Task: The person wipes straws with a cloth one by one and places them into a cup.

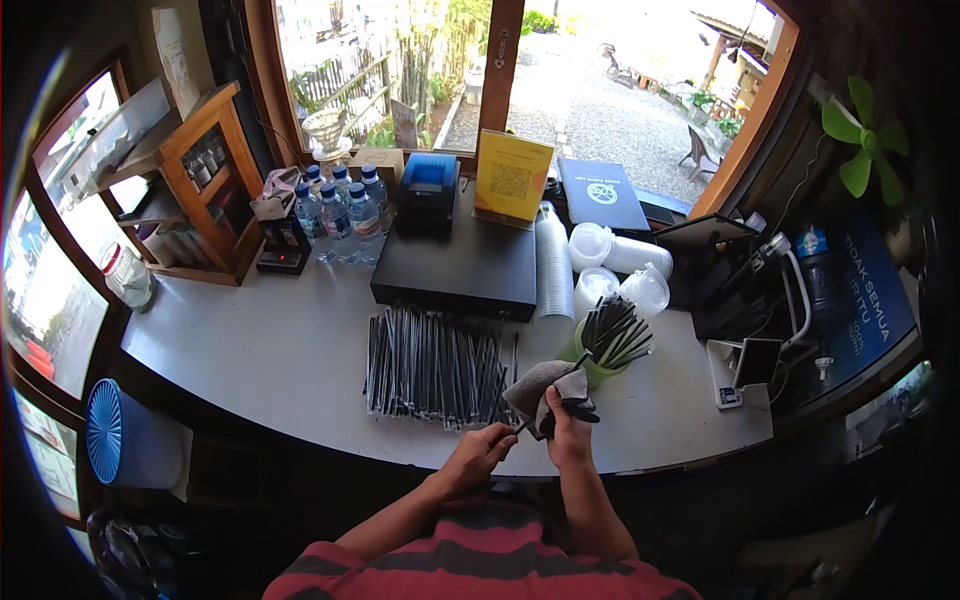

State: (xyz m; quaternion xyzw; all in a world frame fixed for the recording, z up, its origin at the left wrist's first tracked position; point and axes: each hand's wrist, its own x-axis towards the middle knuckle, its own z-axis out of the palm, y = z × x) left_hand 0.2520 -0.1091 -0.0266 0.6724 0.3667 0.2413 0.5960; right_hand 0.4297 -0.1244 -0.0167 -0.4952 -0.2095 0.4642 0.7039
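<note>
The left hand [484,456] is pinching the lower end of a thin black straw [520,428], fingers closed on it. The right hand [569,428] is clamping a grey-brown cloth [537,392] around the straw, above the counter's front edge. The cloth is partly blocking the view of a green cup [606,377] packed with black straws. A wide pile of thin black straws [430,366] is lying to the left. Behind, a flat black box [455,268] and a tall stack of clear plastic cups [553,268] are occupying the white counter [260,345].
</note>
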